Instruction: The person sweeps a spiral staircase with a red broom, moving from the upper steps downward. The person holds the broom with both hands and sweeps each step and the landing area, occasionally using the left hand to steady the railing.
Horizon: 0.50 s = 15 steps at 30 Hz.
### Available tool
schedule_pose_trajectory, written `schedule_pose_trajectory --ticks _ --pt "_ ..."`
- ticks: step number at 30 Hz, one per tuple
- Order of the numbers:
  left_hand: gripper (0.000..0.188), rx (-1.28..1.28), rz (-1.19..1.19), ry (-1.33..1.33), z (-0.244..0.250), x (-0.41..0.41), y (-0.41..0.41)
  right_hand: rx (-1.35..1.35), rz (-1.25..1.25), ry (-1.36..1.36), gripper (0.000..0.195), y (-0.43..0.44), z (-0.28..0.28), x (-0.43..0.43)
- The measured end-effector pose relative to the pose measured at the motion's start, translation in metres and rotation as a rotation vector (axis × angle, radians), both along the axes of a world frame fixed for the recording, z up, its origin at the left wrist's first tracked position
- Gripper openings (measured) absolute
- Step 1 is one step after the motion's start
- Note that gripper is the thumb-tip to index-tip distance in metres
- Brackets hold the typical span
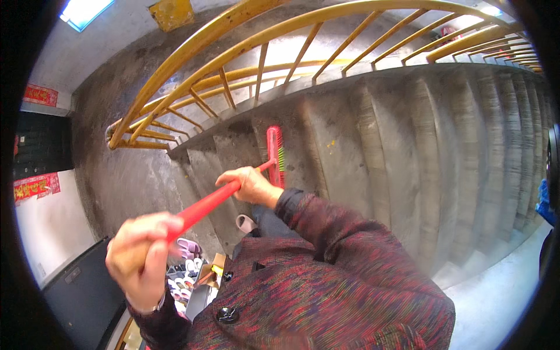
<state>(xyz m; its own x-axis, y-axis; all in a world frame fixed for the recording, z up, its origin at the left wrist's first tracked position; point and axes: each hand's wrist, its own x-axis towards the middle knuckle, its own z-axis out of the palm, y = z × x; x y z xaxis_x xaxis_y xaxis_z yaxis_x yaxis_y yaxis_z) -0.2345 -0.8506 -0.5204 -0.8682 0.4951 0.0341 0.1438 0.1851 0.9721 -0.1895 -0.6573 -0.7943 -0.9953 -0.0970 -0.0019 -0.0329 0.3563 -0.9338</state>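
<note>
A red broom slants across the view, its handle [208, 205] running from lower left up to the head. The broom head [274, 153] has red and green bristles and lies against a concrete stair [302, 153]; whether the bristles press on it I cannot tell. My left hand [142, 256] grips the upper end of the handle, slightly blurred. Lower on the same handle, my right hand [251, 186] is closed around it, close to the broom head. One foot in a pale slipper [246, 223] shows on the steps below my right hand.
Yellow metal railings [262, 74] border the far side of the stairs, which continue to the right. A landing [131, 183] and a dark door [43, 142] lie left. Slippers [189, 248], a shoe rack [181, 280] and a cardboard box [217, 264] stand near my left arm.
</note>
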Motion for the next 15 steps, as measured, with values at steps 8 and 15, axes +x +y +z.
schedule_pose_trajectory --ticks 8,15 --pt "0.014 0.041 0.094 -0.032 -0.058 -0.036 0.009 0.183 -0.092 -0.115 0.026 0.041 -0.023 -0.021" --pt "0.015 -0.115 -0.015 0.102 -0.031 -0.027 0.001 0.145 -0.043 0.016 0.031 0.019 -0.028 -0.045"
